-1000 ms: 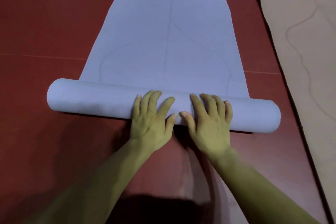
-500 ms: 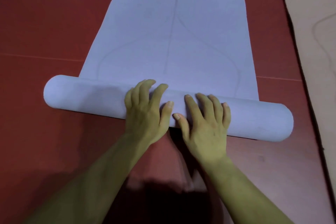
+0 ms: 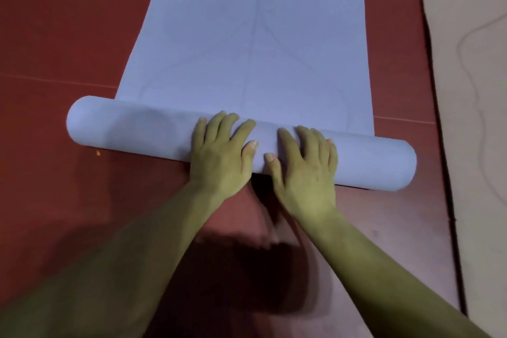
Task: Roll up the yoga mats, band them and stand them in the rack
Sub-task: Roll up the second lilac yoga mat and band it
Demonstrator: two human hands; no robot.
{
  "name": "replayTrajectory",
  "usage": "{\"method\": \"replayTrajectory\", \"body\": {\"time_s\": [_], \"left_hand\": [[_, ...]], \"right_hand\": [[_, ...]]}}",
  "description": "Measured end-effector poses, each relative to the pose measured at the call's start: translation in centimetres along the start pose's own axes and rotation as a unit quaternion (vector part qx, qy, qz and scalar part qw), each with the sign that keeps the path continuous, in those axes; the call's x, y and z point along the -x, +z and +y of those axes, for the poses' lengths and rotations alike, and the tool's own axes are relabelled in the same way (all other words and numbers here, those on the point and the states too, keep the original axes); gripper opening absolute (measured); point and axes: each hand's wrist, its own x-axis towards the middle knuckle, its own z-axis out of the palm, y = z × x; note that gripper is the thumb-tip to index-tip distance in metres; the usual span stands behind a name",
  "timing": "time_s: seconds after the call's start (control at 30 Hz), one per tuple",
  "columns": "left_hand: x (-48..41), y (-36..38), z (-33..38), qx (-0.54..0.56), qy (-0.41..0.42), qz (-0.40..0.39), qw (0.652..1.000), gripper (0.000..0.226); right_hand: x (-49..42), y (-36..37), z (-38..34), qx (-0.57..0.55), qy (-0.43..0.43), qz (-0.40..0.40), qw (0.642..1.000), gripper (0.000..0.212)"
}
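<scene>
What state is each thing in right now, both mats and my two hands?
Blue mat: partly rolled, far part flat on the floor.
Tan mat: unrolled, lying flat.
Left hand: open, fingers pressing on the blue mat's rolled part.
Right hand: open, pressing there too.

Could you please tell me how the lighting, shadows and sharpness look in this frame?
Head view: dim light with a colour cast that turns the left hand and right hand greenish; a dark shadow lies on the red floor below the hands; the pale mat is fairly sharp, the bottom of the frame softer; no glare.
</scene>
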Motion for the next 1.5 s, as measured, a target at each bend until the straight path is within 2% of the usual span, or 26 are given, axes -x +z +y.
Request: {"method": "replayTrajectory", "body": {"time_s": [0.17,0.33,0.5,0.63,0.8,1.07,1.27,1.5], "left_hand": [[-1.5,0.1,-0.1,0.0,-0.01,-0.007,1.0,0.044],[-0.8,0.4,-0.6,0.016,0.031,-0.012,0.999,0.045],[-3.8,0.7,-1.0,0.026,0.034,-0.032,0.999,0.041],[-6.0,0.6,-1.2,0.034,0.02,-0.062,0.997,0.043],[-6.0,-0.1,0.1,0.072,-0.034,-0.063,0.995,0.041],[-6.6,1.1,-0.3,0.048,-0.007,-0.048,0.998,0.042],[-8.6,1.4,-0.3,0.04,-0.003,-0.051,0.998,0.04],[-7.9,1.4,-1.8,0.038,0.055,-0.047,0.997,0.048]], "right_hand": [[-1.4,0.8,1.0,0.039,-0.004,-0.004,0.999,0.049],[-2.3,0.7,1.2,0.065,-0.02,-0.017,0.998,0.052],[-3.3,0.5,0.8,0.073,-0.005,-0.021,0.997,0.055],[-3.8,1.2,0.0,0.071,0.024,-0.013,0.997,0.053],[-6.1,0.9,0.0,0.072,0.044,-0.061,0.995,0.053],[-7.1,1.5,0.0,0.044,0.074,-0.028,0.996,0.05],[-6.5,2.3,0.5,0.041,0.043,0.012,0.998,0.049],[-8.7,2.8,1.1,0.051,0.042,0.011,0.998,0.048]]}}
